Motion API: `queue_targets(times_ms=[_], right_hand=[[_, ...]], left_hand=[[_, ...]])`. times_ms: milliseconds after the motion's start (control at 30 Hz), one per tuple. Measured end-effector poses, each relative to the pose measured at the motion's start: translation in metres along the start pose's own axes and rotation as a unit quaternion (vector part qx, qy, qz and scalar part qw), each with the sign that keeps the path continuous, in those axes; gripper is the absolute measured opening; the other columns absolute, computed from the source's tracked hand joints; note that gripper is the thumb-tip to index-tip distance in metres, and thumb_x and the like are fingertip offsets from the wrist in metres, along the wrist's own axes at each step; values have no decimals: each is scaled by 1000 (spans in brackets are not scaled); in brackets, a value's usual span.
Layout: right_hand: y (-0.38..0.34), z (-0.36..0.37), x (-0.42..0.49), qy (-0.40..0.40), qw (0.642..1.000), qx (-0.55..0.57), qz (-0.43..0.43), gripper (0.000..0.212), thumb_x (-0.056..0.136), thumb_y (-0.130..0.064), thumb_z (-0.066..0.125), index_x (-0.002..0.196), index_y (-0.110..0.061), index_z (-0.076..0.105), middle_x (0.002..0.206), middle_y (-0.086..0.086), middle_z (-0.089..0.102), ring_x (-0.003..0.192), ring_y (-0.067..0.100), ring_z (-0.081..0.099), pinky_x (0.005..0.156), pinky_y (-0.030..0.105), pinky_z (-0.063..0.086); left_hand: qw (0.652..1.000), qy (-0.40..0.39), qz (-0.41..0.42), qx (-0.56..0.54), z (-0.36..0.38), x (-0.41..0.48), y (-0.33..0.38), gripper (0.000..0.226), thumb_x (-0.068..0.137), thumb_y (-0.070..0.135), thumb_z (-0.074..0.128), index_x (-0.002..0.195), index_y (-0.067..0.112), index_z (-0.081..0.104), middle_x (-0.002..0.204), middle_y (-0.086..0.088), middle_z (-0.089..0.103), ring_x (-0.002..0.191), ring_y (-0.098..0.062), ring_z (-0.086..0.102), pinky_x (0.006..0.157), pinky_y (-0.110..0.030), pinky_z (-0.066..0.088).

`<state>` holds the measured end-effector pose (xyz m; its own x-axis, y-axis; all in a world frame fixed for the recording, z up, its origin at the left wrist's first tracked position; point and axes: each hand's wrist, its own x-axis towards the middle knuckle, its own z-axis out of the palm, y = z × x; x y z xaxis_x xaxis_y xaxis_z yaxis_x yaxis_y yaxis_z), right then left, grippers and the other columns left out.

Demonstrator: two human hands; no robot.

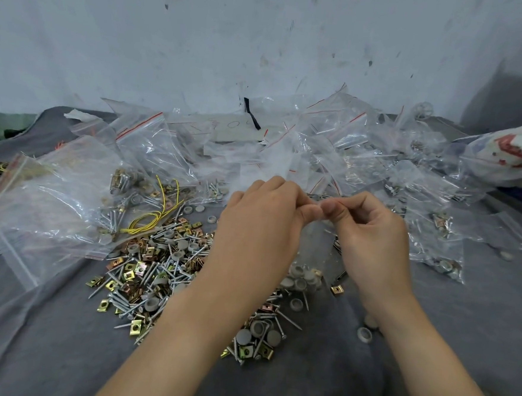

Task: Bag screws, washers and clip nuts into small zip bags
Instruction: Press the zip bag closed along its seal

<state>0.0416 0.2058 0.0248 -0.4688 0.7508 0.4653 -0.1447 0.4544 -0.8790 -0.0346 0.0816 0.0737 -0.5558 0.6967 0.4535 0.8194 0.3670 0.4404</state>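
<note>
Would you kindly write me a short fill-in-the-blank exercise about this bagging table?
1. The left hand and right hand pinch the ____ edge of a small zip bag.
2. The wires left of the hands are ____.
3. The cloth under the loose hardware pile is ____.
Missing words: top; yellow; grey.

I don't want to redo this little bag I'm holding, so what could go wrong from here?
One: your left hand and right hand pinch only the top edge of the small zip bag; if that grip slips, the grey washers weighing down its bottom could spill. Two: it hangs right over the loose pile, so anything dropped would likely mix back in.
</note>
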Motion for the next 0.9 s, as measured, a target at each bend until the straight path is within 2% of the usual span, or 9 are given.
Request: queue_targets(times_ms=[67, 167, 333, 433, 600, 767, 900], right_hand=[[2, 1, 1, 7, 1000, -4, 4, 26, 88, -25, 76, 72, -43, 71, 78, -17, 74, 75, 11, 67, 70, 26, 51], [5, 0, 3, 19, 1000, 1, 12, 32, 89, -15, 72, 69, -39, 70, 76, -17, 73, 73, 4, 65, 70, 20, 50], [6, -2, 6, 35, 999, -11, -4, 28, 93, -10, 67, 73, -30, 65, 71, -22, 70, 69, -7, 62, 68, 9, 45], [8, -3, 6, 38, 999, -16, 2, 28, 94, -11, 67, 74, -30, 65, 73, -21, 70, 71, -5, 63, 69, 13, 47], [14, -9, 11, 54, 997, -47, 20, 26, 95, -16, 65, 74, -31, 66, 75, -19, 71, 74, 6, 63, 76, 34, 52], [17, -11, 13, 51, 996, -62, 24, 27, 96, -14, 64, 75, -32, 66, 74, -25, 69, 70, -2, 60, 75, 32, 49], [19, -11, 13, 54, 997, -59, 18, 28, 96, -17, 64, 75, -34, 66, 76, -22, 70, 75, 4, 63, 75, 33, 49]], left_hand=[[1000, 1, 4, 13, 0, 0, 2, 28, 95, 50, 52, 100, 24, 64, 101, 8, 61, 103, -14, 50, 89, -33, 37], [999, 6, 10, 31, 0, -2, 9, 30, 92, 54, 53, 96, 26, 62, 99, 8, 59, 101, -15, 49, 83, -29, 32], [998, 13, 37, 47, 1, -5, 15, 31, 95, 53, 49, 100, 25, 62, 100, 8, 59, 99, -16, 50, 78, -28, 30], [997, 19, 53, 54, 2, -7, 15, 32, 95, 54, 47, 100, 25, 61, 100, 7, 59, 98, -16, 51, 79, -28, 30], [994, 32, 90, 57, 2, -8, 16, 37, 92, 57, 47, 96, 24, 64, 96, 9, 59, 96, -14, 51, 82, -26, 34], [993, 46, 101, 48, 3, -10, 17, 32, 89, 55, 54, 87, 25, 64, 88, 10, 58, 89, -13, 51, 72, -22, 29], [992, 53, 106, 43, 0, -10, 18, 32, 86, 57, 60, 82, 25, 63, 85, 10, 57, 86, -11, 50, 71, -23, 31]])
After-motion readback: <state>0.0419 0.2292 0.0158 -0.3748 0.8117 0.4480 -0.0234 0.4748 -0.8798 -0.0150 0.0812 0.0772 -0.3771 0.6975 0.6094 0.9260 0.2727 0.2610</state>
